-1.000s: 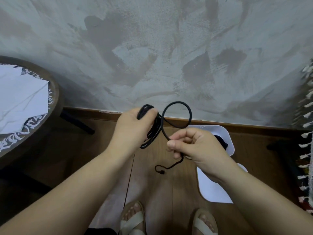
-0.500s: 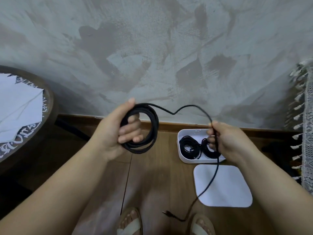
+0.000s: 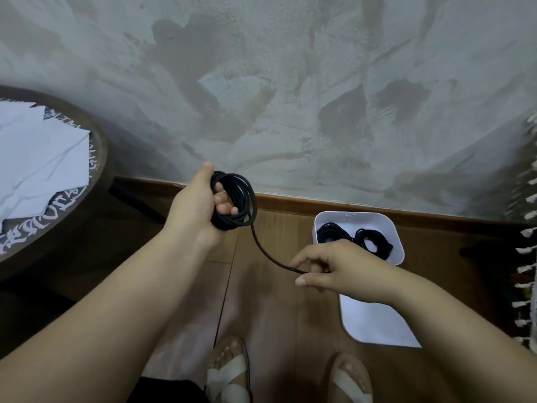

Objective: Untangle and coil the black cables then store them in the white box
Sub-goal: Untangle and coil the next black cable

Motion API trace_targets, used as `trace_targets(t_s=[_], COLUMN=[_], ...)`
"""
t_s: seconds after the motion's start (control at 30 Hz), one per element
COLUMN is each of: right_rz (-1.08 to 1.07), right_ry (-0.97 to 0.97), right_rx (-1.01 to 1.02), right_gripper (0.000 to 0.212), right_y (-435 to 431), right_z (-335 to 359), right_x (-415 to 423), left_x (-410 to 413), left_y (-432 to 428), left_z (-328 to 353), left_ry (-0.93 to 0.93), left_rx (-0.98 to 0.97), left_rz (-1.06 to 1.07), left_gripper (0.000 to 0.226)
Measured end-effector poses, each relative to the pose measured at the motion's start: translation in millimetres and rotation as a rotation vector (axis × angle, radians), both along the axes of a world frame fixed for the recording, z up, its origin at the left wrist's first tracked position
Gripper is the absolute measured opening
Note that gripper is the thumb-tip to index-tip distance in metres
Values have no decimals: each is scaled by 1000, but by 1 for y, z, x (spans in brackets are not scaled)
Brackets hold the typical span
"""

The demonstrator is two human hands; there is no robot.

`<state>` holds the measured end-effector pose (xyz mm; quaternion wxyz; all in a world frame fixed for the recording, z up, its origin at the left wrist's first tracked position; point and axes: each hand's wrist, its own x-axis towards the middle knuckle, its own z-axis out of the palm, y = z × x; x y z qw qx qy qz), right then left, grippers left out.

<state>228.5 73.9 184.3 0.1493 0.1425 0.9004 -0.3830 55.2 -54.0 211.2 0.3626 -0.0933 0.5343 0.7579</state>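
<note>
Cable coil [image 3: 245, 199], left hand [image 3: 194, 207] gripping, raised

White lettering [image 3: 58, 202] runs around the dark band of the round table [image 3: 101, 146] at nine o'clock, too stylised and blurred to read; nothing else carries text.

Mottled grey plaster wall [image 3: 290, 82] rises behind the grip, edged by a brown skirting board [image 3: 290, 203]. Wood-plank floor [image 3: 261, 303] lies beneath. A round dark table [image 3: 98, 158] stands left of it, a fringed cloth [image 3: 527, 269] far right.
</note>
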Motion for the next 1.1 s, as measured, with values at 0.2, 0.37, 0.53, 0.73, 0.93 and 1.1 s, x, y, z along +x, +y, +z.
trace_targets(t_s=[0.2, 0.37, 0.53, 0.73, 0.93, 1.1], right_rz=[37, 123, 117, -199, -421, -364], right_ry=[130, 306, 534, 664, 402, 172], right_rx=[-50, -59, -9, 99, -134, -491], right_gripper=[12, 12, 21, 18, 9, 52], right_y=[-8, -14, -17, -9, -4, 4], right_z=[3, 18, 25, 33, 39, 30], right_x=[-2, -2, -2, 0, -2, 0], left_x=[21, 39, 58, 84, 80, 72], left_y=[9, 12, 17, 16, 12, 12], left_z=[-7, -9, -13, -8, -2, 3], left_ry=[346, 548, 592, 190, 121, 98], left_rx=[-296, -394, -368, -39, 82, 132], left_rz=[-76, -168, -293, -643, -831, -687], left_gripper=[46, 47, 52, 58, 49, 24])
